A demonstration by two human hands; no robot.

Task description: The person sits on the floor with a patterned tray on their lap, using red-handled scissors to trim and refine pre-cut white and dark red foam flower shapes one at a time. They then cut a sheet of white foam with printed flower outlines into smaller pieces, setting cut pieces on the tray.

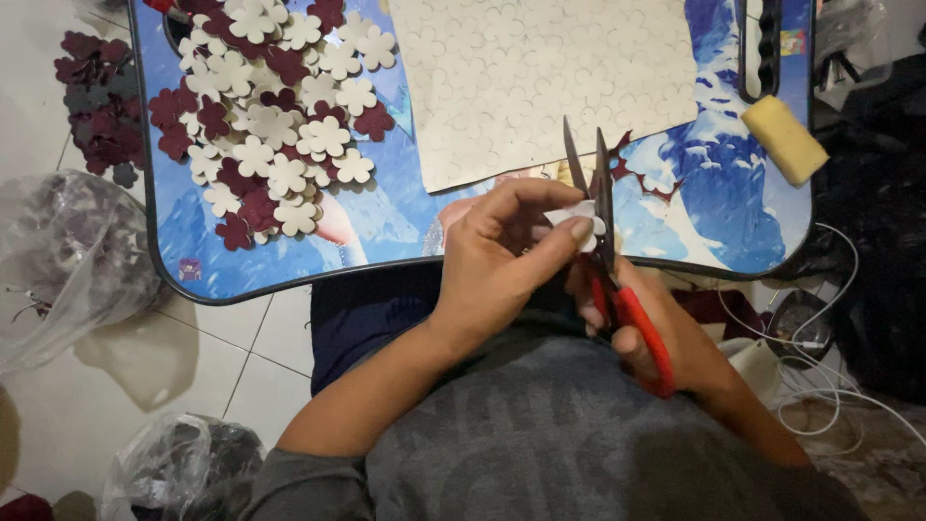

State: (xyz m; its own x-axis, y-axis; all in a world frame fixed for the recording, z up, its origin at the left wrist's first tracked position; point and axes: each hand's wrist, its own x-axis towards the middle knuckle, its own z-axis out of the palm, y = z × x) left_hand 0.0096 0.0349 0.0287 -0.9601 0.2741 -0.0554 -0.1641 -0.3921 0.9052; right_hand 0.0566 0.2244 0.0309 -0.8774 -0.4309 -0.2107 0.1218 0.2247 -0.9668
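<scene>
A grey shirt (550, 434) fills the bottom of the view, with both forearms reaching up from it toward the near edge of a blue lap table (386, 217) printed with a cartoon picture. The left hand (506, 256) is clenched around a small white flower-shaped piece (579, 214), pinching it between thumb and fingertips just over the table's near edge. The right hand (666, 333) grips the red handles of a pair of scissors (603, 227); the blades point away from the person, slightly parted, and the white piece sits against them. A dark red offcut (641, 174) lies on the table just beyond the blade tips.

Toward the far edge of the table, in the middle, lies a pale sheet (540, 77) stamped all over with flower outlines. On the table's left part sits a heap of cut flowers (270, 116), cream and dark red mixed together. A yellow sponge (783, 138) rests at the right edge. More dark red flowers (96, 101) lie on the tiled floor just past the table's left edge, and clear plastic bags (68, 260) sit on the floor below them. White cables (830, 328) trail on the floor to the right.
</scene>
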